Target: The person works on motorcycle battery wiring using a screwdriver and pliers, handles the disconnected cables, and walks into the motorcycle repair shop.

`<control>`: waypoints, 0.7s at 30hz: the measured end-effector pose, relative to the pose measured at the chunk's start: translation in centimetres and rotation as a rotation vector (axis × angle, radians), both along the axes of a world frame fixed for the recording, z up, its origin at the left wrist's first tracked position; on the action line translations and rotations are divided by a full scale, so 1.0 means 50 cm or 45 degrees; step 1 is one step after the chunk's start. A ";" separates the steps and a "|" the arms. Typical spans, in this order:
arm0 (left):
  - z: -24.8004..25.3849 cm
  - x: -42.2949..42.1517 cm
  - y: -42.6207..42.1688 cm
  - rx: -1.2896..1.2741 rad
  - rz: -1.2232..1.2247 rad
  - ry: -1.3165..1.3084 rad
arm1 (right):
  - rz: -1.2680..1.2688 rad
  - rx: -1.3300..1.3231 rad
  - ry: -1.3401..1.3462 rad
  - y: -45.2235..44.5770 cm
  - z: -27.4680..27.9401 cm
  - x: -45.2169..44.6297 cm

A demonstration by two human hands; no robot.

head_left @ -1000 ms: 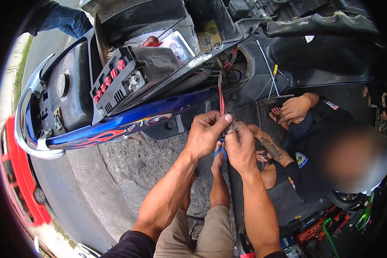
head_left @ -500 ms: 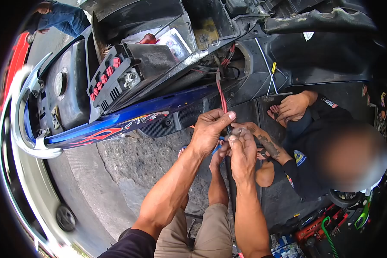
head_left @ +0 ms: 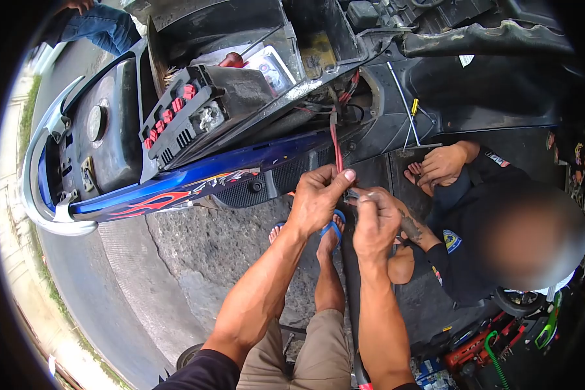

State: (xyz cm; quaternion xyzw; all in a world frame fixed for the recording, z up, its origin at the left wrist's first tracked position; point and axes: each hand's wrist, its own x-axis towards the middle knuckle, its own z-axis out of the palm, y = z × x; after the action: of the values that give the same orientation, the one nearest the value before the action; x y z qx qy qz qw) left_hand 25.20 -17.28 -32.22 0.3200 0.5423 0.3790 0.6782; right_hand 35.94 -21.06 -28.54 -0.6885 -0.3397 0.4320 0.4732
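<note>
A pair of red wires [head_left: 337, 148] runs down from an opening in the scooter's black body panel. My left hand [head_left: 317, 200] is closed on their lower part, with the thumb and forefinger pinching them. Just to the right, my right hand [head_left: 376, 227] has its fingers curled and pinched close to the left thumb. A small greyish piece shows at its fingertips, too small to name. The wire ends are hidden between the two hands. Beyond my hands lies the blue scooter side panel [head_left: 240, 168] with flame stickers.
A co-worker in a dark shirt [head_left: 481, 201] crouches at the right, one forearm close behind my right hand. A yellow-handled screwdriver [head_left: 414, 107] and a metal rod [head_left: 400, 91] rest on the scooter. Red tools [head_left: 468, 351] and a green coiled hose [head_left: 498, 361] lie at lower right.
My right hand has shifted slightly up and right, its fingers curling tighter. My left hand stays on the wires. A white car and a red vehicle at the left have gone from view.
</note>
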 end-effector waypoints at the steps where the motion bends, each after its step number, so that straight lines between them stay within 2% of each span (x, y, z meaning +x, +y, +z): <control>1: 0.010 0.002 -0.002 0.012 0.043 -0.032 | -0.012 -0.001 0.039 -0.006 -0.018 0.015; 2: 0.016 0.004 -0.005 0.022 0.085 -0.067 | -0.013 0.001 0.033 -0.013 -0.015 0.017; 4: 0.015 0.010 -0.009 -0.005 0.038 -0.059 | -0.171 -0.129 0.369 -0.040 -0.005 0.020; 6: 0.021 0.023 -0.005 -0.109 0.111 -0.279 | -0.167 -0.177 0.367 -0.087 -0.015 0.016; 8: -0.001 0.024 -0.008 -0.125 0.066 -0.214 | -0.234 -0.267 0.404 -0.108 0.010 -0.018; 9: 0.000 0.030 -0.010 -0.166 0.202 -0.321 | -0.238 -0.268 0.406 -0.120 0.011 -0.026; 11: 0.001 0.028 -0.010 -0.234 0.352 -0.486 | -0.126 -0.066 0.217 -0.137 0.010 -0.037; 14: 0.009 0.020 -0.006 -0.300 0.312 -0.422 | -0.085 0.134 0.216 -0.111 0.035 -0.030; 15: 0.008 0.026 -0.006 -0.303 0.332 -0.453 | -0.125 0.323 0.247 -0.090 0.031 -0.029; 16: 0.017 0.028 -0.002 -0.304 0.340 -0.450 | -0.280 0.244 0.298 -0.053 0.065 -0.036; 17: 0.029 0.032 0.003 -0.318 0.331 -0.496 | -0.252 0.316 0.584 -0.037 0.057 -0.020; 18: 0.035 0.035 0.011 -0.331 0.318 -0.544 | -0.235 0.353 0.725 -0.033 0.050 -0.012; 21: 0.018 0.040 0.010 -0.362 0.271 -0.437 | -0.310 0.351 1.228 -0.029 0.035 -0.002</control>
State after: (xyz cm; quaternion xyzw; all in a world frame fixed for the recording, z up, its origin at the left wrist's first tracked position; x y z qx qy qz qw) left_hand 27.19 -16.79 -31.32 0.0934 0.4976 0.4169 0.7549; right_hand 35.84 -22.54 -26.77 -0.3768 -0.0541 0.5935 0.7091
